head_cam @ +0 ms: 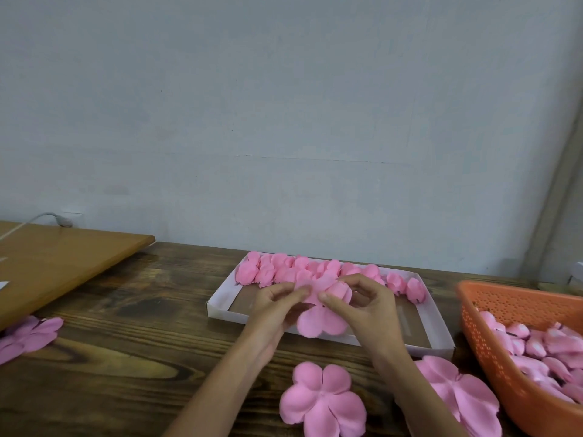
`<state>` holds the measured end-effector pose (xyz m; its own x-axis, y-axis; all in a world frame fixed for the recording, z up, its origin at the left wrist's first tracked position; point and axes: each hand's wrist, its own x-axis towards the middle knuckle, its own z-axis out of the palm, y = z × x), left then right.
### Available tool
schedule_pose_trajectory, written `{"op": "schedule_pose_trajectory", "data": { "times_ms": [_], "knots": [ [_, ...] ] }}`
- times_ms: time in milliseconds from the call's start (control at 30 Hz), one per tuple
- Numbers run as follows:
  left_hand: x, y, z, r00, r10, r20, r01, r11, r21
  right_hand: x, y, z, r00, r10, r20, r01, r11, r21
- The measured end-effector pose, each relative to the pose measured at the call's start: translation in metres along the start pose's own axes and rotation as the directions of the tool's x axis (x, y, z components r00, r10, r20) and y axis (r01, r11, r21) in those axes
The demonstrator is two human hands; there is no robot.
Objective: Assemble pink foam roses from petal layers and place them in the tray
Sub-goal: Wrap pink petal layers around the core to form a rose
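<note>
Both hands hold one pink foam rose [321,313] above the front edge of the white tray [440,335]. My left hand [277,305] pinches its petals from the left. My right hand [366,302] pinches them from the right, with the bud partly hidden between the fingers. A row of finished pink roses [303,269] lines the far side of the tray. A flat pink petal layer [323,402] lies on the table in front of me, and a stack of larger petal layers [463,395] lies to its right.
An orange perforated basket [492,348] at the right holds several pink buds. More pink petal layers [28,337] lie at the left table edge. A light wooden board [63,266] with a white cable sits at the back left. A grey wall stands behind the dark wooden table [126,357].
</note>
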<state>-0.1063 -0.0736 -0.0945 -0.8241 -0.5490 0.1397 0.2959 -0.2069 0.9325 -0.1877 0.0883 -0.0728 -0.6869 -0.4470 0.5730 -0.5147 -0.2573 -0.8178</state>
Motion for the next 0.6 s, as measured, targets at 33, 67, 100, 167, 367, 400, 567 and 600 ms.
{"op": "schedule_pose_trajectory", "data": {
  "times_ms": [33, 67, 100, 167, 367, 400, 567, 600],
  "knots": [
    [-0.001, 0.001, 0.002, 1.000, -0.001, -0.024, 0.001, 1.000, -0.001, 0.000, -0.001, 0.001, 1.000, -0.008, 0.016, 0.008, 1.000, 0.009],
    [-0.002, 0.002, 0.004, 0.999, 0.004, -0.050, -0.003, 1.000, 0.014, -0.001, -0.001, 0.002, 1.000, -0.012, 0.027, 0.012, 1.000, 0.016],
    [-0.004, 0.003, 0.005, 0.998, 0.019, -0.066, -0.016, 0.999, 0.045, -0.001, -0.002, 0.003, 0.999, -0.012, 0.035, 0.012, 1.000, 0.015],
    [-0.006, 0.004, 0.007, 0.996, 0.074, -0.059, -0.066, 0.990, 0.122, -0.002, -0.002, 0.004, 0.999, -0.010, 0.047, 0.011, 1.000, -0.007],
    [-0.013, 0.006, 0.013, 0.966, 0.259, 0.008, -0.255, 0.943, 0.213, -0.004, -0.004, 0.007, 0.999, 0.003, 0.033, 0.000, 0.996, -0.087],
    [-0.013, 0.006, 0.013, 0.961, 0.278, 0.013, -0.273, 0.936, 0.222, -0.004, -0.004, 0.007, 1.000, -0.001, 0.029, 0.003, 0.995, -0.098],
    [-0.014, 0.007, 0.012, 0.961, 0.266, 0.081, -0.277, 0.939, 0.202, -0.003, -0.003, 0.005, 1.000, -0.011, -0.023, 0.008, 0.995, -0.096],
    [-0.014, 0.007, 0.012, 0.962, 0.257, 0.092, -0.270, 0.942, 0.199, -0.003, -0.003, 0.005, 0.999, -0.010, -0.033, 0.007, 0.996, -0.084]
  ]
}}
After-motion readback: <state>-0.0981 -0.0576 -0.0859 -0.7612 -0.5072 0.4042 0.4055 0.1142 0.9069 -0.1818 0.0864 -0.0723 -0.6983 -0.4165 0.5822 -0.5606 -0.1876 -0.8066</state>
